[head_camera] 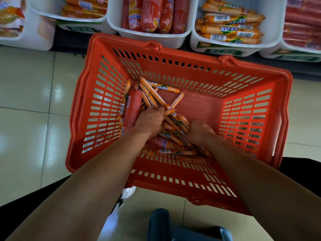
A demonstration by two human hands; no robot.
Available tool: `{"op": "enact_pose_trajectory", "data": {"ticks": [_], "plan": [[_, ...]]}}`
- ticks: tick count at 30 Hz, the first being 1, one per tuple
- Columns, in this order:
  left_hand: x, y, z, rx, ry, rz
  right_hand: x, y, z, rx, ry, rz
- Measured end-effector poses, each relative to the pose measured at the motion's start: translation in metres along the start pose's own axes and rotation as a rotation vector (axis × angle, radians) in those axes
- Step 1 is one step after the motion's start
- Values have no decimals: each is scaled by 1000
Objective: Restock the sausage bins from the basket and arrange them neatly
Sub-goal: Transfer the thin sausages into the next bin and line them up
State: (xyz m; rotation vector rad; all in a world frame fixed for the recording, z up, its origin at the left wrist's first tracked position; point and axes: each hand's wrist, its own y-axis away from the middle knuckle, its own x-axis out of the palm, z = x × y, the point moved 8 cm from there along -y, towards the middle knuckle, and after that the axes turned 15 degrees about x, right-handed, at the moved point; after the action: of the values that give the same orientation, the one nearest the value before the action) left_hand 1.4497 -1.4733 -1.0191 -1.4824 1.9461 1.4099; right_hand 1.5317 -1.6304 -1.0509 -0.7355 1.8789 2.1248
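Red slotted plastic shopping basket (257, 94) sits on the pale tiled floor (26, 80), directly in front of a row of white plastic bins. Its contents are heaped in the left and near part of the bottom; the right part of the bottom is bare. Contents: many thin orange sausage sticks with green-yellow labels (152, 94), lying crossed at all angles, plus a thick red-wrapped sausage (132, 108) leaning along the left wall, and a second thick red one (160, 142) partly buried under the thin sticks near the front.

Bins behind the basket, left to right: far-left white bin (34, 40), contents blurred; white bin of orange sausages (83, 7); white bin of thick red sausages (149, 14) standing side by side; white bin of thin orange sticks (229, 26) stacked lengthwise in rough layers, barcodes up; far-right white bin of red sausages (302, 23), stacked flat.

Both bare forearms reach down into the basket. Left hand (149, 119): palm down on the pile, fingers curled loosely over several thin orange sticks, its side touching the leaning thick red sausage. Whether it actually grips the sticks cannot be told. Right hand (199, 132): blurred, palm down, fingers bent into the thin sticks near the middle of the heap; grip cannot be told. Hands near each other, not touching.
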Motion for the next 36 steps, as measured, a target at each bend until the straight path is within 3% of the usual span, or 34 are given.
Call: {"op": "enact_pose_trajectory", "data": {"ticks": [8,13,19,22,36], "plan": [[-10,-1,5,-96,210,-194,-40,-6,-22,110,-392,-158],[-16,-3,15,-206,359,-219,-40,-6,-12,62,-446,-60],[-17,-3,12,-196,443,-253,-42,3,-3,31,-514,36],[-35,3,-1,-157,432,-329,-48,15,0,28,-554,36],[-159,86,-41,-219,86,-222,-99,131,41,-118,-493,31]]}}
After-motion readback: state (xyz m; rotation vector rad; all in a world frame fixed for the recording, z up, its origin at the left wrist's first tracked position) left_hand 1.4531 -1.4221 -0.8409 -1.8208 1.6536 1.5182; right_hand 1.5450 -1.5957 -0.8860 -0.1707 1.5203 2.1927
